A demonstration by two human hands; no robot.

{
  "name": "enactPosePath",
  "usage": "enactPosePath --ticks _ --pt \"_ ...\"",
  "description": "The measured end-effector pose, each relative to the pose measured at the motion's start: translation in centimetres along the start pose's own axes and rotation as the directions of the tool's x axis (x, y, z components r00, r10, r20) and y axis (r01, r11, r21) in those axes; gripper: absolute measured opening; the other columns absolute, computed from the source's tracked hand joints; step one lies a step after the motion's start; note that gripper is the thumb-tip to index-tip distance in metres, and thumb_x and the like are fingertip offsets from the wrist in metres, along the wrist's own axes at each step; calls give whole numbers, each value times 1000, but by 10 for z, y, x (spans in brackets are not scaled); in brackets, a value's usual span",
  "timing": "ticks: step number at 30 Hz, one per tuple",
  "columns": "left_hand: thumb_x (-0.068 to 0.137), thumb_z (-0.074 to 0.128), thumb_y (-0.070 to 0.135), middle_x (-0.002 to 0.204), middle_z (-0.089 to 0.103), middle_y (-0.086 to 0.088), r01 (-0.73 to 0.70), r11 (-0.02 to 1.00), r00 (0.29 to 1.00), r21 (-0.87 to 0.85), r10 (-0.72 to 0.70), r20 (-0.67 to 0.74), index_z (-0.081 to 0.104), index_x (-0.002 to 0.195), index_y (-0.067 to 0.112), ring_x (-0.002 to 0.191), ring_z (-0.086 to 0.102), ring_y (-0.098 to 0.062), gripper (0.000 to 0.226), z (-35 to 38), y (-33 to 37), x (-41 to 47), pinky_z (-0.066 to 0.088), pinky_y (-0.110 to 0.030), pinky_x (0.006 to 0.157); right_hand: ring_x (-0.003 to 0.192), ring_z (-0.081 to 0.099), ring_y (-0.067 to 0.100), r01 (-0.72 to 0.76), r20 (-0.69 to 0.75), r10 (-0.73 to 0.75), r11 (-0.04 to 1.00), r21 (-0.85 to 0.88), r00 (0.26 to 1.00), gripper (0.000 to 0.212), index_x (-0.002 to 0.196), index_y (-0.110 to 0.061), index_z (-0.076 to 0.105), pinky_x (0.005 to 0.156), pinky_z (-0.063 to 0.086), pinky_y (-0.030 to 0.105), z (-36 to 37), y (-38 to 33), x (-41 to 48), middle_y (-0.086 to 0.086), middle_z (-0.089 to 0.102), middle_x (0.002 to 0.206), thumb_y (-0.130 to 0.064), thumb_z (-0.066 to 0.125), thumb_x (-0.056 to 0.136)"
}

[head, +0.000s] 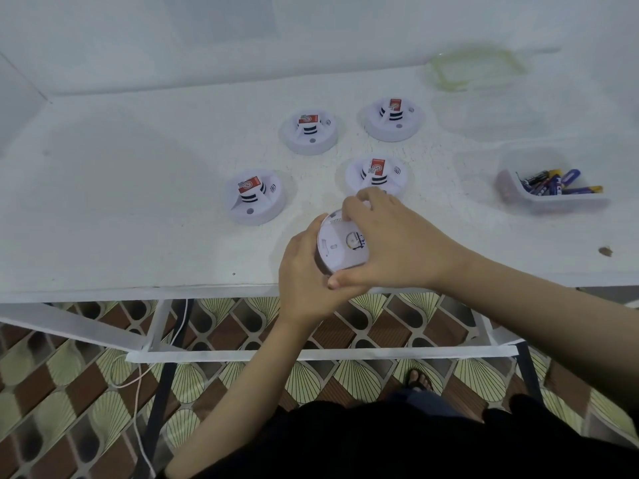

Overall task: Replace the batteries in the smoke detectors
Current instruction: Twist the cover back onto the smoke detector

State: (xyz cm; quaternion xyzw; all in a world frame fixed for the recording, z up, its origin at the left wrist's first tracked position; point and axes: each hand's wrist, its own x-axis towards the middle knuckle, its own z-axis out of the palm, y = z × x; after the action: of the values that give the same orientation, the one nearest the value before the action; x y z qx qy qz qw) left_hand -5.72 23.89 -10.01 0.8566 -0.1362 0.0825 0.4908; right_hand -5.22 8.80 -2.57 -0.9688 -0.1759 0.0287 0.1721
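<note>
My dark top (415, 444) fills the bottom of view, and both my hands are wrapped round one smoke detector (340, 248) at the near edge of the white table (138, 209).

My left hand (304, 271) cups that smoke detector's left side with curled fingers. My right hand (390, 243) grips it from the right, fingertips hooked over the far rim and thumb pressed to the near rim. Its flat back, with a round label, faces up at me. Four more sit on the table beyond, each with a red-and-white sticker on top: the left detector (256, 197), the near-right detector (376, 176) just past my right fingers, the back-left detector (309, 131) and the back-right detector (394, 119). Well off to the right, a clear tub (553, 202) holds loose batteries (556, 183), and a clear lid (480, 69) lies by the wall.
</note>
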Motion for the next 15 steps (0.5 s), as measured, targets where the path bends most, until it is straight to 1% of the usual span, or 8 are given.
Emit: enactPosePath --ticks 2,4,6,8,10,12,14,15 --pt "53 70 63 117 53 16 -5 1000 1000 30 4 11 45 141 14 109 48 -3 104 0 -1 1 41 -22 92 92 45 19 -16 -20 17 999 40 1000 67 105 -23 37 76 45 35 2 -2 0 1 45 104 -59 72 60" --pt "50 73 64 123 51 18 -8 999 1000 35 7 27 37 145 14 116 49 -8 113 -1 0 1 40 -29 98 86 48 18 -31 -55 38 992 126 998 62 105 -21 40 70 46 32 1 -2 0 0 49 94 -50 73 61" --pt "48 76 65 126 43 29 -6 1000 999 19 5 47 30 148 18 123 48 -10 120 -3 1 0 38 -30 102 84 53 14 -75 -35 88 955 286 995 58 108 -22 42 68 47 29 -1 -1 -1 -3 54 93 -40 75 64" --pt "50 77 64 130 37 33 10 1000 998 -1 -10 62 30 148 26 126 44 -7 115 -4 0 -2 37 -29 104 88 59 10 -130 15 139 878 460 990 55 110 -26 44 73 52 31 -2 5 -2 -3 59 101 -32 78 67" --pt "53 78 64 133 48 22 16 1000 996 -12 -14 88 37 144 27 127 47 -10 106 -5 -1 -1 41 -34 104 93 63 15 -162 83 145 708 687 986 53 112 -27 46 79 55 34 -2 11 -4 2 62 110 -27 78 70" --pt "59 79 61 130 57 14 -2 998 992 -56 9 123 45 140 26 122 54 -11 95 -5 -1 3 46 -37 100 91 67 19 -167 140 95 409 897 986 46 114 -21 47 74 55 29 1 17 -6 6 65 107 -22 66 72" --pt "61 79 53 123 60 23 16 992 992 -125 -1 122 48 132 35 117 56 -4 80 -7 3 3 47 -24 97 86 66 19 -189 181 70 144 971 981 43 115 -16 46 66 54 26 4 21 -8 6 65 101 -17 54 72" --pt "60 79 51 125 59 23 31 988 994 -152 -14 112 48 132 34 118 55 -3 80 -7 3 3 45 -22 98 86 65 20 -204 201 67 51 978 977 46 118 -13 46 65 55 28 7 23 -9 8 63 104 -16 50 72"
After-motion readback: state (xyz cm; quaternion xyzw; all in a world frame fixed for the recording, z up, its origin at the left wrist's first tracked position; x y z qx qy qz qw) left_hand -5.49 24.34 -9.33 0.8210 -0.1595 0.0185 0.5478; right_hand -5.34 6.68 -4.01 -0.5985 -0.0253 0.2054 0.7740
